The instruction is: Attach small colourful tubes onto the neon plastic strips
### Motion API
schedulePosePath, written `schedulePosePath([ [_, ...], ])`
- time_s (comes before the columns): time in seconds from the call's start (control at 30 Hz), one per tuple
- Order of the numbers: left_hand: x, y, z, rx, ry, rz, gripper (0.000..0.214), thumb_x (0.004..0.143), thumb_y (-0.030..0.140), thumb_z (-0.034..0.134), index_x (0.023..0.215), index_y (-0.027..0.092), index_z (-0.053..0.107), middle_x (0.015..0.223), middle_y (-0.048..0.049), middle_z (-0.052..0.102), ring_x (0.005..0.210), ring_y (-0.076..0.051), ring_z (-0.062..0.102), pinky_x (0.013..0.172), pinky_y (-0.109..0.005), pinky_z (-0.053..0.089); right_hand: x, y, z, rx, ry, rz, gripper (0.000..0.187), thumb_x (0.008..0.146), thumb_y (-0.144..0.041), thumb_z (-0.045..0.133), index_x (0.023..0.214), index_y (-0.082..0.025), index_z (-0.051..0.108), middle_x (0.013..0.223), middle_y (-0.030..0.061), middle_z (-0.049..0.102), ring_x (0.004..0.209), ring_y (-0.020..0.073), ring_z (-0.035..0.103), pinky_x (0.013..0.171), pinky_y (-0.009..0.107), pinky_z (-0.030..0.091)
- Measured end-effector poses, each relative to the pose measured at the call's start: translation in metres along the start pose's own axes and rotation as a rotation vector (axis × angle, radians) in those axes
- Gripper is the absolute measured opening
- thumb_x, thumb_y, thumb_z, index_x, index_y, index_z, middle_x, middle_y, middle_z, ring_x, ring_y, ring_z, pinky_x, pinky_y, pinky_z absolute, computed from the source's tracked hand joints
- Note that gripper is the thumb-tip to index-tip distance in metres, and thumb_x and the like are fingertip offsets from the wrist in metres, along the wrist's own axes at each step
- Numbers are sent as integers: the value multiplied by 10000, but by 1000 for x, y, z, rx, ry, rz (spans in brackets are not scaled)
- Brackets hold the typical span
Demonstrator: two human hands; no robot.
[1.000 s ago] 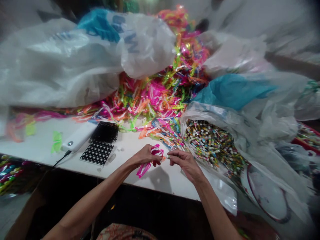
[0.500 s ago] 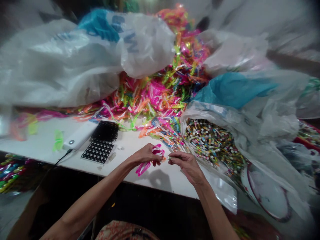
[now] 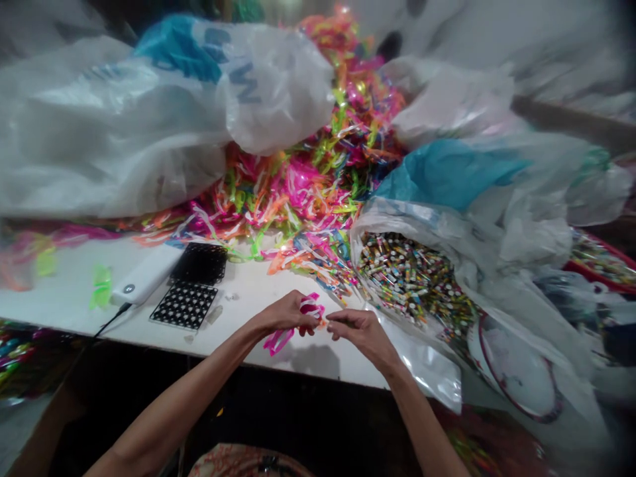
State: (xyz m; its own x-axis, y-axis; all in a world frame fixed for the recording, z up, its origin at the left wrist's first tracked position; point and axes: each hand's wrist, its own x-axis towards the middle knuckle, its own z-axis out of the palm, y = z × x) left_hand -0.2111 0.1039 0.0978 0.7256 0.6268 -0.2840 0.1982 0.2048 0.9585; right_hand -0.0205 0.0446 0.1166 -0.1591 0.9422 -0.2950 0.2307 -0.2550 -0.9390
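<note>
My left hand is closed around a bright pink plastic strip with white parts. One loop of it sticks up above the fingers and another hangs below, over the white table. Just right of this hand, my right hand has its thumb and fingertips drawn together beside a tiny orange bit at the left fingertips. Whatever the right fingertips hold is too small to make out. Both hands are above the table's front edge, nearly touching.
Neon plastic strips are heaped at the back. A bag of small multicoloured cylinders lies open at right, by a white bowl. Black grid trays and a white device with a cable lie left on the table.
My right fingertips have come a little closer to the left hand and tilted slightly. The left hand keeps its grip on the pink strip. The whole view has shifted a little.
</note>
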Motion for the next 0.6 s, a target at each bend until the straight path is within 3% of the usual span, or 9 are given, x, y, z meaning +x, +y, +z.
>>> schedulePosePath([
  [0.13, 4, 0, -2, 212, -112, 79, 157, 693, 276, 590, 742, 128, 577, 616, -6, 575, 581, -123, 539, 522, -199, 405, 3, 1, -2, -20, -315, 74, 256, 737, -374, 599, 790, -142, 691, 580, 11, 618, 484, 99, 530, 491, 217, 418],
  [0.23, 2, 1, -4, 161, -198, 122, 152, 710, 266, 574, 788, 140, 536, 648, 4, 557, 611, -119, 537, 538, -195, 403, 3, 7, 4, 47, -364, 79, 269, 735, -395, 599, 773, -134, 651, 594, 5, 613, 476, 88, 535, 478, 195, 406],
  [0.33, 3, 1, -10, 102, -260, 112, 180, 705, 296, 589, 761, 151, 497, 642, 17, 529, 598, -117, 520, 551, -208, 410, 4, 18, 19, 98, -272, 58, 290, 762, -423, 558, 751, -138, 611, 612, 5, 606, 456, 86, 528, 455, 193, 392],
  [0.43, 15, -1, -20, 309, -220, 150, 131, 717, 270, 556, 701, 155, 494, 612, 25, 507, 585, -111, 489, 541, -195, 374, 15, 25, 26, -24, -158, -10, 288, 785, -419, 523, 729, -149, 607, 602, 6, 587, 495, 112, 537, 492, 225, 408],
  [0.5, 28, -2, -28, 486, -19, 243, 132, 751, 253, 498, 662, 157, 510, 596, 17, 498, 606, -116, 479, 566, -198, 361, 25, 25, 15, -225, 33, -121, 247, 787, -393, 526, 806, -168, 624, 696, 25, 607, 624, 150, 567, 579, 260, 428],
  [0.6, 41, -5, -40, 546, 349, 387, 154, 787, 261, 448, 732, 168, 558, 713, -25, 557, 754, -156, 514, 686, -238, 386, 35, 24, -26, -595, 430, -157, 199, 783, -301, 537, 951, -220, 604, 979, 62, 594, 869, 204, 546, 732, 315, 406],
])
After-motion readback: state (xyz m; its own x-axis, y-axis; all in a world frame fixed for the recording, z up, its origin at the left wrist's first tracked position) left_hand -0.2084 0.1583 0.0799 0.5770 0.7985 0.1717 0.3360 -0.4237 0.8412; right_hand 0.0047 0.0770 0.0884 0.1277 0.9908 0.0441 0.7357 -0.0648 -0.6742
